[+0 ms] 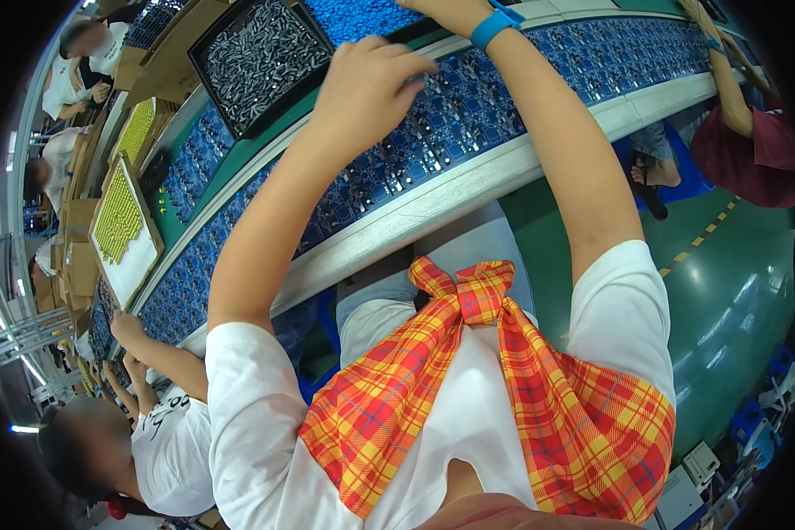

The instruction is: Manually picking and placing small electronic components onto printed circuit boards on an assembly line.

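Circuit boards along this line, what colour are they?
The circuit boards are dark blue, clearest in the head view.

Deep blue is shown by the circuit boards (468, 110) under the left hand (368, 84), black-and-grey by the cylindrical components (261, 62) left of it, bright blue by the small parts (349, 18) beyond it and the wristband (496, 29) beside the right hand (455, 11), and red-orange-yellow plaid by the scarf (384, 406) below both.

Cardboard box (83, 269), green floor (724, 300), striped tape (698, 240)
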Tool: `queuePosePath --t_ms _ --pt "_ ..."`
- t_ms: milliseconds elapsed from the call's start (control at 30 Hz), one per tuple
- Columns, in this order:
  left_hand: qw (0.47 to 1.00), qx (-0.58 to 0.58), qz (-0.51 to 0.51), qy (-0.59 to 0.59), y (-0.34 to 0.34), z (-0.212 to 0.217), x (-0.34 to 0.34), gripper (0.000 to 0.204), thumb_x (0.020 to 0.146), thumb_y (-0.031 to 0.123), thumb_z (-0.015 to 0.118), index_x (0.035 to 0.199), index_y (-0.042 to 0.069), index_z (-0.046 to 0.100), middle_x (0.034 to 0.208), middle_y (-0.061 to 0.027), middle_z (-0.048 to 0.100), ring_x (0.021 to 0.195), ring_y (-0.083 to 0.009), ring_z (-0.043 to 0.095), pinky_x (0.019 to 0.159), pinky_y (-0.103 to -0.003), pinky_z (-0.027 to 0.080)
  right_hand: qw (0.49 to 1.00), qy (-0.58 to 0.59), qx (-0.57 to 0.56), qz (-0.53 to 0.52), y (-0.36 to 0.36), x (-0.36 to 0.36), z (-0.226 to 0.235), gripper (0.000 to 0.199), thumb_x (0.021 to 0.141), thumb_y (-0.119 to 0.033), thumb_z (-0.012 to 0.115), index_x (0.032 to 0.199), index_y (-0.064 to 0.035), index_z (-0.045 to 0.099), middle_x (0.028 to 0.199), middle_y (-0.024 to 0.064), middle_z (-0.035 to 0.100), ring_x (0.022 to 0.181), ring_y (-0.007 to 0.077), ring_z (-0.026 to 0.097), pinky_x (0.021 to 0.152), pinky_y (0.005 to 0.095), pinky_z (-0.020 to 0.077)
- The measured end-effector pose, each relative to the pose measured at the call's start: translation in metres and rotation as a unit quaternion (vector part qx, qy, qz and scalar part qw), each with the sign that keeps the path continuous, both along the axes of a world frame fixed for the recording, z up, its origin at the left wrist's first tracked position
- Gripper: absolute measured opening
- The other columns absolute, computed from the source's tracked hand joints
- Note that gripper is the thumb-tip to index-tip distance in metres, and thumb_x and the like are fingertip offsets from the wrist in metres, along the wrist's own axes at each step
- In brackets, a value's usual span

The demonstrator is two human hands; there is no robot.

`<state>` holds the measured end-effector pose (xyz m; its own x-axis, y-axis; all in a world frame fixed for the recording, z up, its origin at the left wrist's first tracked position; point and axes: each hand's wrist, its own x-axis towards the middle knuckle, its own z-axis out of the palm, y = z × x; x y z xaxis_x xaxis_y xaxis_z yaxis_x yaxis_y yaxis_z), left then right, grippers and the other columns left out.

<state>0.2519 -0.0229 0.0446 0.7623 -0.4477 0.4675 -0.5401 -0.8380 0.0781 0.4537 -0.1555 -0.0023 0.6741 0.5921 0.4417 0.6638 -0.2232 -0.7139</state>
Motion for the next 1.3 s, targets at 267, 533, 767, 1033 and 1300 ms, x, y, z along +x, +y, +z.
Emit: queuePosePath --t_ms 267,533,767,1033,1300 --pt "0.982 0.004 0.049 0.185 -0.007 -0.003 -0.06 0.011 0.084 0.018 0.07 0.088 0.011 0.077 0.088 -0.0049 0.072 0.095 -0.0268 0.063 0.085 -0.042 0.043 0.997 0.059 0.04 -0.038 -0.016 -0.042 0.028 0.019 0.089 -0.021 0.07 0.096 -0.004 0.074 0.084 0.009 0.073 0.078 0.0188 0.069 0.072 0.0325 0.0536" --pt "0.988 0.023 0.057 0.144 -0.01 -0.01 -0.061 0.012 0.085 0.017 0.069 0.089 0.009 0.076 0.088 -0.0043 0.072 0.092 -0.0257 0.062 0.085 -0.04 0.041 0.998 -0.01 0.011 -0.067 -0.012 -0.032 0.018 0.02 0.088 -0.023 0.069 0.096 -0.0062 0.075 0.088 0.011 0.074 0.083 0.0252 0.071 0.076 0.0365 0.0545" --pt "0.995 0.016 0.036 0.096 -0.007 -0.017 -0.064 0.01 0.085 0.016 0.068 0.087 0.009 0.075 0.086 -0.0034 0.072 0.091 -0.0232 0.062 0.086 -0.04 0.04 0.997 -0.01 0.007 -0.073 -0.01 -0.03 0.015 0.02 0.088 -0.024 0.069 0.096 -0.007 0.075 0.089 0.0108 0.074 0.085 0.026 0.071 0.077 0.0371 0.0546" --pt "0.993 0.032 0.033 0.113 -0.01 -0.012 -0.059 0.01 0.086 0.016 0.067 0.089 0.009 0.074 0.086 -0.0036 0.071 0.089 -0.0231 0.062 0.088 -0.041 0.039 0.998 -0.016 0.01 -0.065 -0.011 -0.03 0.016 0.02 0.089 -0.024 0.068 0.096 -0.0073 0.075 0.089 0.0109 0.073 0.084 0.0257 0.07 0.076 0.0371 0.0542" --pt "0.993 0.067 -0.001 0.095 -0.007 -0.008 -0.053 0.01 0.086 0.014 0.066 0.087 0.01 0.075 0.084 -0.0036 0.069 0.092 -0.0225 0.062 0.092 -0.042 0.038 0.998 -0.007 0.004 -0.061 -0.011 -0.031 0.017 0.019 0.088 -0.024 0.069 0.095 -0.0066 0.075 0.088 0.0109 0.073 0.084 0.0259 0.07 0.075 0.0363 0.0539"
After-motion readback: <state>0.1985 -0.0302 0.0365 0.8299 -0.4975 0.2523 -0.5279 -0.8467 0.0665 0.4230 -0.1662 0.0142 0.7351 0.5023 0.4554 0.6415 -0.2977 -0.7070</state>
